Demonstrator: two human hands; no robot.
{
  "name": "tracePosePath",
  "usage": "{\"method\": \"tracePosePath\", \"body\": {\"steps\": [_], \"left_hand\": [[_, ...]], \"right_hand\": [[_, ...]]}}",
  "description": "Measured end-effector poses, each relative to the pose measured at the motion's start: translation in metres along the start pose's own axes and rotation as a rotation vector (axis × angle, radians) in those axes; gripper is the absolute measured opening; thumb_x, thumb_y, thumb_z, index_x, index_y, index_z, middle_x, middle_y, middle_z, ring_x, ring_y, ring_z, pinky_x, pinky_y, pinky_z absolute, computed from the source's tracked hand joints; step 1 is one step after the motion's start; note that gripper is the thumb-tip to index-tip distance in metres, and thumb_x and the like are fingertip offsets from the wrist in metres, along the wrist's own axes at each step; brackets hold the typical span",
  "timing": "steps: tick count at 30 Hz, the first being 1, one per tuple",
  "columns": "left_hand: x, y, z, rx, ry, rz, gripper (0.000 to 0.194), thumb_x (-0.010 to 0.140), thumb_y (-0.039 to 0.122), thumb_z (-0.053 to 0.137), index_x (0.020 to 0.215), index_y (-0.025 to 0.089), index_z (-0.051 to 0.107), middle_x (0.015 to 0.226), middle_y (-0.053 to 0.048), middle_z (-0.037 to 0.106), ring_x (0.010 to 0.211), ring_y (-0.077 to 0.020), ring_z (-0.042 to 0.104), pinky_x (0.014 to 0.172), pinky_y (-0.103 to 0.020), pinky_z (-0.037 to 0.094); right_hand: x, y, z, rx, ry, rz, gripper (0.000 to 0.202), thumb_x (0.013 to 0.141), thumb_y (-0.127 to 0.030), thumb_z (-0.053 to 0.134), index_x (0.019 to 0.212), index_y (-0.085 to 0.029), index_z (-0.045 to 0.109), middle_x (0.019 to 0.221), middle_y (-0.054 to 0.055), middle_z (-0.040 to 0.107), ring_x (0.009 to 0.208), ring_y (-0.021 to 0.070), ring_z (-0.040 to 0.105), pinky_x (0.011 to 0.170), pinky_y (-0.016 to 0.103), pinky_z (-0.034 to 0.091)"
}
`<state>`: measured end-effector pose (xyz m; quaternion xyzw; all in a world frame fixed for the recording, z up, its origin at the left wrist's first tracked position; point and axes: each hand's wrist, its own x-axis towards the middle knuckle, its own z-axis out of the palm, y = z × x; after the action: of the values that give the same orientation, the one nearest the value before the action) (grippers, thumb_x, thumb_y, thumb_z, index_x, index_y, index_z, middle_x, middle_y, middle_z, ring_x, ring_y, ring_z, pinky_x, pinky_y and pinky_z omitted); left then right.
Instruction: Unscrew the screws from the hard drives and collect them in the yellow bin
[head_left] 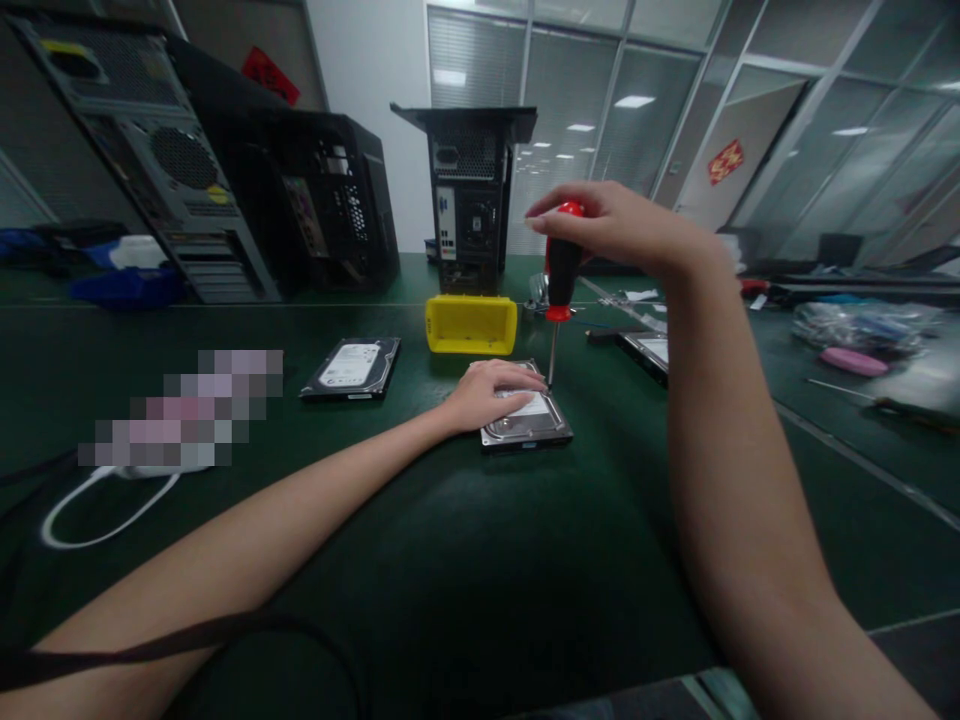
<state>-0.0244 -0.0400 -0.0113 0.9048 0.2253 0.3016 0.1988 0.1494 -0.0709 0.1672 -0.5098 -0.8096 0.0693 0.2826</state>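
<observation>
A hard drive (523, 432) lies flat on the green table in front of me. My left hand (495, 392) rests on top of it, fingers stretched across its label, pressing rather than gripping. Above, my right hand (592, 220) is closed around the red and black handle of a screwdriver (562, 280). The screwdriver stands nearly upright, and its tip meets the drive's right edge, close to my left fingertips. Any screw under the tip is too small to make out. A second hard drive (352, 366) lies to the left, label up.
A yellow bin (471, 325) stands just behind the drive. Computer cases (472, 200) line the back and left. Another drive (651, 350) sits partly behind my right forearm. A white cable (112, 540) loops at left, and a dark cord (225, 628) crosses my left forearm.
</observation>
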Motion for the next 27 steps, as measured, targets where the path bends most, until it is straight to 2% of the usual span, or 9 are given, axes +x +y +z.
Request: {"method": "tracePosePath", "body": {"steps": [6, 9, 14, 20, 27], "left_hand": [[-0.0002, 0.0004, -0.0002, -0.013, 0.0, -0.003, 0.025, 0.086, 0.026, 0.055, 0.106, 0.023, 0.069, 0.118, -0.003, 0.066, 0.115, -0.0204, 0.056, 0.102, -0.044, 0.039], [-0.0001, 0.0005, 0.0, -0.008, 0.001, -0.007, 0.025, 0.086, 0.026, 0.054, 0.106, 0.025, 0.069, 0.118, -0.001, 0.066, 0.116, -0.02, 0.056, 0.102, -0.044, 0.039], [0.0001, 0.0017, -0.0001, -0.006, 0.001, -0.015, 0.024, 0.086, 0.027, 0.054, 0.106, 0.025, 0.069, 0.118, -0.001, 0.066, 0.116, -0.0203, 0.056, 0.102, -0.044, 0.039], [0.0003, 0.0002, 0.0009, -0.008, 0.005, 0.002, 0.024, 0.087, 0.028, 0.054, 0.106, 0.025, 0.069, 0.118, -0.002, 0.066, 0.115, -0.02, 0.056, 0.102, -0.044, 0.039], [0.0002, -0.0012, 0.0018, -0.002, 0.011, 0.003, 0.024, 0.087, 0.029, 0.054, 0.105, 0.026, 0.07, 0.117, -0.001, 0.067, 0.115, -0.0202, 0.057, 0.102, -0.043, 0.039]], "right_hand": [[-0.0023, -0.0008, 0.0009, 0.008, 0.014, 0.013, 0.053, 0.085, -0.048, 0.054, 0.131, -0.021, 0.049, 0.102, 0.008, 0.059, 0.085, 0.0152, 0.056, 0.062, 0.021, 0.049], [-0.0007, 0.001, 0.0012, 0.009, -0.003, 0.007, 0.046, 0.086, -0.047, 0.052, 0.123, -0.019, 0.055, 0.103, 0.008, 0.06, 0.085, 0.0154, 0.057, 0.062, 0.021, 0.048], [0.0008, 0.0029, 0.0004, 0.025, -0.027, -0.003, 0.042, 0.086, -0.051, 0.052, 0.108, -0.016, 0.062, 0.093, 0.008, 0.062, 0.078, 0.0155, 0.057, 0.062, 0.024, 0.049], [-0.0003, 0.0014, -0.0005, 0.033, -0.044, -0.007, 0.045, 0.083, -0.055, 0.054, 0.105, -0.016, 0.063, 0.091, 0.008, 0.062, 0.076, 0.016, 0.056, 0.062, 0.026, 0.048], [0.0013, 0.0042, 0.001, 0.081, -0.02, -0.017, 0.037, 0.081, -0.052, 0.058, 0.097, -0.019, 0.064, 0.087, 0.007, 0.064, 0.076, 0.0178, 0.06, 0.063, 0.027, 0.049]]}}
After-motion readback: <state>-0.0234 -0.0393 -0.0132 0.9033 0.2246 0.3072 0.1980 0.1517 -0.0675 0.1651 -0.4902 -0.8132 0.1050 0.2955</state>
